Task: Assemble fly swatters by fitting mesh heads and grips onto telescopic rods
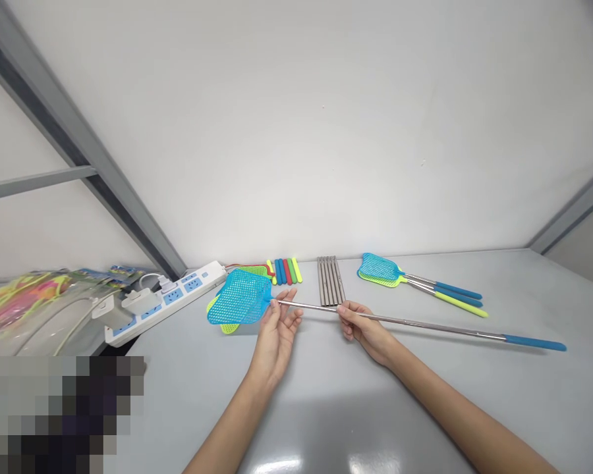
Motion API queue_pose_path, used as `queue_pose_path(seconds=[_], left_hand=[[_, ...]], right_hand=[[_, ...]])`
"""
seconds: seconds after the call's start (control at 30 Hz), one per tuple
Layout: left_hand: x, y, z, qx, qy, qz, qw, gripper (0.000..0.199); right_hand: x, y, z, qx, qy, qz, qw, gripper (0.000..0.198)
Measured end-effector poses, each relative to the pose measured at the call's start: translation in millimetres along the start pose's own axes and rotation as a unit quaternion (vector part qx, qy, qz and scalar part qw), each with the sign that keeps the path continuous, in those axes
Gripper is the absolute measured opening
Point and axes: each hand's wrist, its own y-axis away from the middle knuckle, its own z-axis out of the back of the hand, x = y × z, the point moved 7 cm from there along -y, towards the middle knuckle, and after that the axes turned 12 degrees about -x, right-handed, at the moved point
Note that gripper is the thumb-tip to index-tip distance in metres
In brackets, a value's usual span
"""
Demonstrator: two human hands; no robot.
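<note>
An extended telescopic fly swatter [241,296] with a blue mesh head, a thin metal rod and a blue grip lies across both hands, slightly above the table. My left hand [278,332] pinches its neck between thumb and finger, the other fingers loosely spread. Further along the rod, my right hand [360,326] is closed on it with thumb and fingers. Under and behind the blue head are yellow-green swatter heads [230,327], partly hidden. Just behind the hands lies a row of metal rods [330,280].
Coloured grips [286,271] lie in a row at the back. Collapsed swatters [380,268] are stacked at the right. A power strip [165,303] with plugs and cables stands at the left, near plastic-bagged items [34,306]. A wall [326,131] borders the table [306,421].
</note>
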Motion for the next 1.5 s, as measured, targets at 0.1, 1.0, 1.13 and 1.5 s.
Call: queue_pose_path(seconds=[0.1, 1.0, 1.13, 1.5], left_hand=[[1, 0, 1, -0.001, -0.005, 0.009, 1.000, 0.021], [1, -7, 16, -0.079, -0.051, 0.016, 0.995, 0.025], [-2, 0, 3, -0.025, -0.073, -0.001, 0.997, 0.031], [0, 0, 2, -0.024, -0.095, -0.017, 0.995, 0.025]], right_hand=[[1, 0, -1, 0.006, -0.006, 0.001, 1.000, 0.023], [-13, 6, -14, 0.073, 0.097, 0.000, 0.993, 0.055], [-12, 5, -14, 0.058, 0.118, -0.008, 0.991, 0.063], [-9, 4, -12, 0.043, 0.074, -0.012, 0.996, 0.057]])
